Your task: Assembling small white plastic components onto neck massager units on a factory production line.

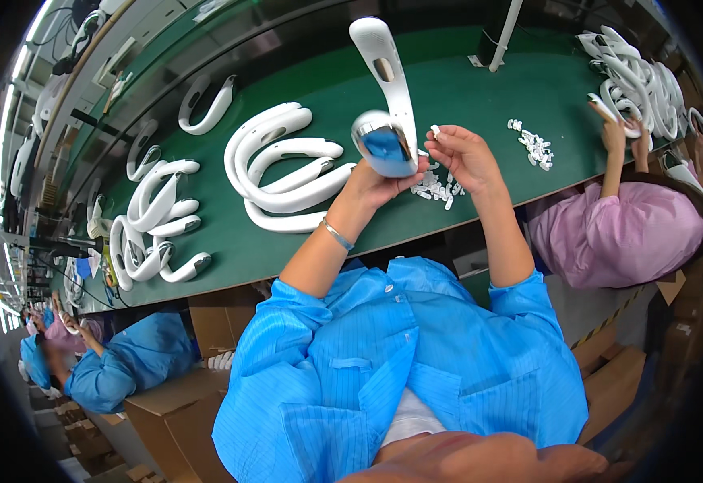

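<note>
A white curved band (398, 98) with a mirrored end is grasped in the left hand (370, 183) above the green worktop (480, 105). A small white piece (435, 129) is pinched in the fingertips of the right hand (467, 158), just beside the band. Similar loose pieces (448, 193) (partly hidden by the hands) are scattered below; more bands (307, 191) are grouped to the left.

Garment: bright blue jacket (440, 322), fine darker stripes, lower centre of the frame. Sleeves (287, 318): end near the elbows. Front: small pale button (389, 287), short stitched tab (351, 364), open pointed collar (389, 386). Underlayer: white shirt (410, 419) at the neckline. Left wrist: narrow silver-coloured bracelet (336, 235).
</note>
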A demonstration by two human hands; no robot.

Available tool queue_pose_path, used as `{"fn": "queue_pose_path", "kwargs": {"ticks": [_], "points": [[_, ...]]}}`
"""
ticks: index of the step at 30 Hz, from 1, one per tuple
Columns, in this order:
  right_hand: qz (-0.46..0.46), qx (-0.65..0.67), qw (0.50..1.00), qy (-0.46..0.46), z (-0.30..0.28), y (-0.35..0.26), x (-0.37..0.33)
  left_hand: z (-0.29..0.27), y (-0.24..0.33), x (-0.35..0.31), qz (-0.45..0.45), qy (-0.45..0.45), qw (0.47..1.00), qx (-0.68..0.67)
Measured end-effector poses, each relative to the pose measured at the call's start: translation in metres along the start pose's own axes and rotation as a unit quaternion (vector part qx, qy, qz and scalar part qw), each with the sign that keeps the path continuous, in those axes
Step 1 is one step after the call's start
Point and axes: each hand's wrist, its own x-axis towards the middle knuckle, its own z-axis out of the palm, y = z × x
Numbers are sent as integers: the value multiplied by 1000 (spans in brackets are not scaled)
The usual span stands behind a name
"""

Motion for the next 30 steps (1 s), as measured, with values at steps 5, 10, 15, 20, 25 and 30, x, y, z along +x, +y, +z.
{"fn": "queue_pose_path", "kwargs": {"ticks": [5, 10, 15, 20, 25, 30], "points": [[-53, -132, 990, -4, 11, 5, -5, 11, -12, -12, 112, -16, 979, 168], [-119, -293, 948, -33, 29, 8, -18, 25, -19, -21, 183, -30, 962, 199], [-173, -354, 919, -10, 44, 12, -31, 22, -30, -21, 239, -33, 946, 215], [-152, -279, 948, 1, 41, 10, -38, 18, -33, -22, 249, -23, 942, 223], [-170, -412, 892, -82, 23, 12, -47, 15, -33, -22, 259, -19, 938, 229], [-90, -326, 940, -40, 12, 9, -54, 18, -30, -25, 240, -24, 944, 224]]}}
